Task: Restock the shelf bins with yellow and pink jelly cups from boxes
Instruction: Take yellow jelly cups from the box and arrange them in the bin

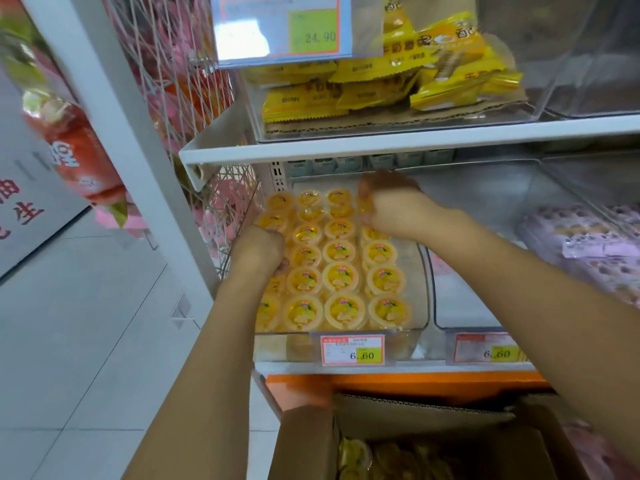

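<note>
My right hand [388,202] is at the back of the clear bin [420,292], with fingers curled round one of the yellow jelly cups [341,275]. My left hand [258,251] is curled up on cups at the bin's left side. I cannot tell if it holds one. The cups are round and sit in rows. Below the bin is a brown box [415,419] with more.
</note>
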`<state>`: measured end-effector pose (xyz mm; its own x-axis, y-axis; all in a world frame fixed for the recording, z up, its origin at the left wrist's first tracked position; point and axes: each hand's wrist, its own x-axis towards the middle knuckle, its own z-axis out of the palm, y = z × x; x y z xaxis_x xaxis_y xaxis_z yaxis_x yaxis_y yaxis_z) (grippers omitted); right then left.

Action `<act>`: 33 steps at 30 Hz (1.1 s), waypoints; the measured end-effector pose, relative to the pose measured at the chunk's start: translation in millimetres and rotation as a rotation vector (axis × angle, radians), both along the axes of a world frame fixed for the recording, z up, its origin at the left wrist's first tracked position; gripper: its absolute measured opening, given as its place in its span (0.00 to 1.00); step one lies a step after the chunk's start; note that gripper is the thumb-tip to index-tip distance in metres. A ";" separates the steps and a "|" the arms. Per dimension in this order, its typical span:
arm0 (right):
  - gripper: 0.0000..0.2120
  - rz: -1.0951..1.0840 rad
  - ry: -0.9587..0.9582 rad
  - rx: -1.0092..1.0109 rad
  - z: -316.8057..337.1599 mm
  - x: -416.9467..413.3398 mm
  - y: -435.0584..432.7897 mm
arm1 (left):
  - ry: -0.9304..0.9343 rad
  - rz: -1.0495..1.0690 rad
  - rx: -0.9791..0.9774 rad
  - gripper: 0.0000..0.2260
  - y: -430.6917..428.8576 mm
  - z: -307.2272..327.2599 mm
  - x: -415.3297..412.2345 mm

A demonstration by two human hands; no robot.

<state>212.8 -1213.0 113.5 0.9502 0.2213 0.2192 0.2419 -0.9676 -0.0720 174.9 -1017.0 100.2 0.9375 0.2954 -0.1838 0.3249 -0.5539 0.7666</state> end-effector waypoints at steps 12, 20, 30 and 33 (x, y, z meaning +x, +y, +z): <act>0.05 0.340 0.597 0.460 -58.9 -211.7 -27.6 | -0.256 -0.685 0.083 0.10 -30.3 -103.2 -165.4; 0.12 -0.090 1.110 0.175 -264.9 -217.0 -46.4 | 0.437 -0.867 0.384 0.16 -59.6 -235.8 -180.9; 0.16 -0.159 1.103 0.138 -375.5 -241.4 -64.8 | 0.748 -0.995 0.575 0.13 -65.3 -308.0 -182.3; 0.16 -0.158 1.027 0.149 -379.1 -237.5 -67.8 | 0.807 -1.025 0.621 0.13 -63.1 -303.5 -173.1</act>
